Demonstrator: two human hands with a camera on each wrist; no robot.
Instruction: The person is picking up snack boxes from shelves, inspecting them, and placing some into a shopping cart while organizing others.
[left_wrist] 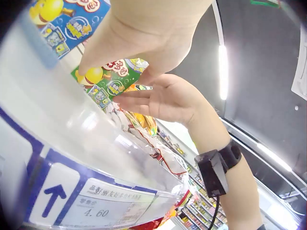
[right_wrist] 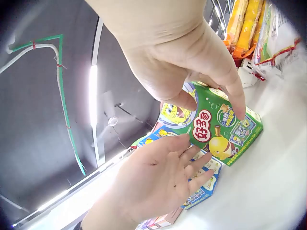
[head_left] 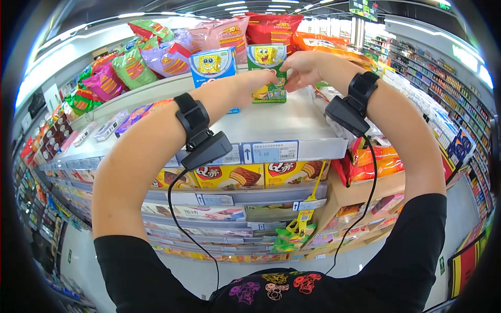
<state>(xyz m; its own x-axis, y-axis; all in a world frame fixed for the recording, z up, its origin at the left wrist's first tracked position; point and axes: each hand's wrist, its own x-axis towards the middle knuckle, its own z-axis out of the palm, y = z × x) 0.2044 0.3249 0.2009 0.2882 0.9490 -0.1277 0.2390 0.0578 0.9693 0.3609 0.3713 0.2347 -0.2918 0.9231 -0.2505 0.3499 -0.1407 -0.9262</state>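
A green snack box [head_left: 267, 73] with a yellow cartoon character stands upright on the white shelf top [head_left: 282, 122]. My right hand [head_left: 305, 69] is at its right side, fingers fairly straight and fingertips right at its edge. In the right wrist view the thumb and a finger of that hand overlap the green front. My left hand [right_wrist: 156, 175] is at the box's left, palm turned toward it and fingers extended. Beside the green one stands a similar blue box [head_left: 213, 65], partly hidden behind my left hand and forearm.
Puffy snack bags [head_left: 151, 57] are piled behind the boxes, with a large red bag [head_left: 274, 28] among them. Price labels [head_left: 274, 152] line the shelf's front edge. Yellow cake boxes [head_left: 229, 176] fill the level below. Packaged goods [head_left: 376, 161] crowd the right side.
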